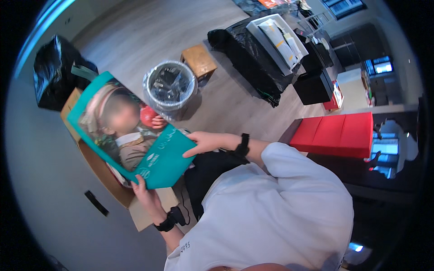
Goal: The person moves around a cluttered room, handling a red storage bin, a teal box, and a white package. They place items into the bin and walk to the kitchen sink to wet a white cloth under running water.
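Observation:
Before me is a large teal printed panel point(171, 152), perhaps a flat bag, with a picture of a person beside a red round fruit and white writing. My left hand point(145, 194) grips its near lower edge, thumb on the printed face. At the opposite corner of the near end, my right hand point(205, 142) pinches the edge, its other fingers partly hidden. The panel tilts over an open cardboard box point(105, 179) and covers much of it. Some whitish and red contents point(118, 176) peek out between panel and box wall. Both wrists wear black straps.
A bin lined with clear plastic point(169, 84) stands past the panel, beside a small wooden stool point(198, 61). Black plastic bags lie at the wall point(57, 74) and under a white tray point(252, 25). A red upholstered seat point(334, 133) is at right. The grey wall point(51, 169) borders the box.

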The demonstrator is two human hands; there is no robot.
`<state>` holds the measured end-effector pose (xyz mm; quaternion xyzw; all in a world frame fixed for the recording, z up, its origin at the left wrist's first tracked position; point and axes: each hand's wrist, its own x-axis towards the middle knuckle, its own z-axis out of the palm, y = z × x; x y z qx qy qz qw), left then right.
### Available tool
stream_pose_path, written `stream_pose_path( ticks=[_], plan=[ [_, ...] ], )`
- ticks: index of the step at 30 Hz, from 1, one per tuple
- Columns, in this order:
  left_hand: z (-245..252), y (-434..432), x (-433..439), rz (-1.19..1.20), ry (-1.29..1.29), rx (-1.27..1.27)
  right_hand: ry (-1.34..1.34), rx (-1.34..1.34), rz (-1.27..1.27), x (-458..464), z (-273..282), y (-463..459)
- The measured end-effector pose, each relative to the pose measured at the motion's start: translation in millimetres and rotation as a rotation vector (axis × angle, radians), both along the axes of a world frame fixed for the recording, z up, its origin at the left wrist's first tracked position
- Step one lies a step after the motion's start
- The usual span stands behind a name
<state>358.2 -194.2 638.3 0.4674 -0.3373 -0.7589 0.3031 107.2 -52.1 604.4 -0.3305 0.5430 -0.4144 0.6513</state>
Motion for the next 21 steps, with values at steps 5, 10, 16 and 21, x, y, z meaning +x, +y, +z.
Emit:
stream_pose_path(
  ticks=[5, 10, 16, 21],
  plan=[
    [30.0, -12.8, -64.0, -0.344, 0.209, 0.118, 0.049, -0.090, -0.311, -30.4, 32.9, 52.0],
    [79.7, -50.6, -60.5, -0.669, 0.231, 0.392, 0.127, -0.155, -0.594, 7.1, 86.8, 77.3],
    [67.5, -86.2, -56.7, -1.056, 0.162, 0.333, 0.447, 0.163, -1.108, 108.3, 118.0, 101.4],
    [28.9, -105.4, -76.4, -1.118, 0.128, 0.257, 0.640, 0.566, -1.387, 244.8, 113.1, 152.3]
  ],
)
